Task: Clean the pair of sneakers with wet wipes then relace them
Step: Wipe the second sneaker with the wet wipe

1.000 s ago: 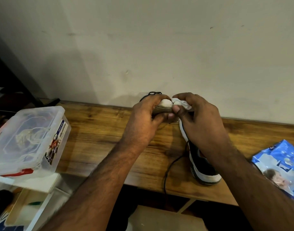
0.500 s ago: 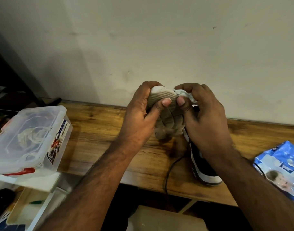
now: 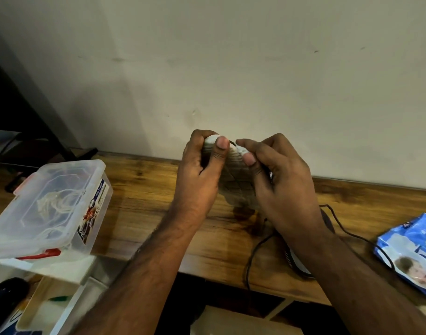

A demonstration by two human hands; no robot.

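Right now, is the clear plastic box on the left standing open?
No, the clear plastic box has its lid down flat on top, with pale cord showing through it.

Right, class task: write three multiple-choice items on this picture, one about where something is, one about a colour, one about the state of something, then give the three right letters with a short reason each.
1. Where does the clear plastic box stand?
A. at the left end of the wooden table
B. at the right end
C. on the floor

2. What colour is the wet wipes pack?
A. red
B. blue
C. green

3. How is the sneaker in the hands turned?
A. sole towards the camera
B. flat on the table
C. inside the box

Answers: A, the box is at the table's left end. B, the pack at the right is blue and white. A, the left hand holds it up with the ribbed sole showing, and the right hand presses a white wipe on its toe.
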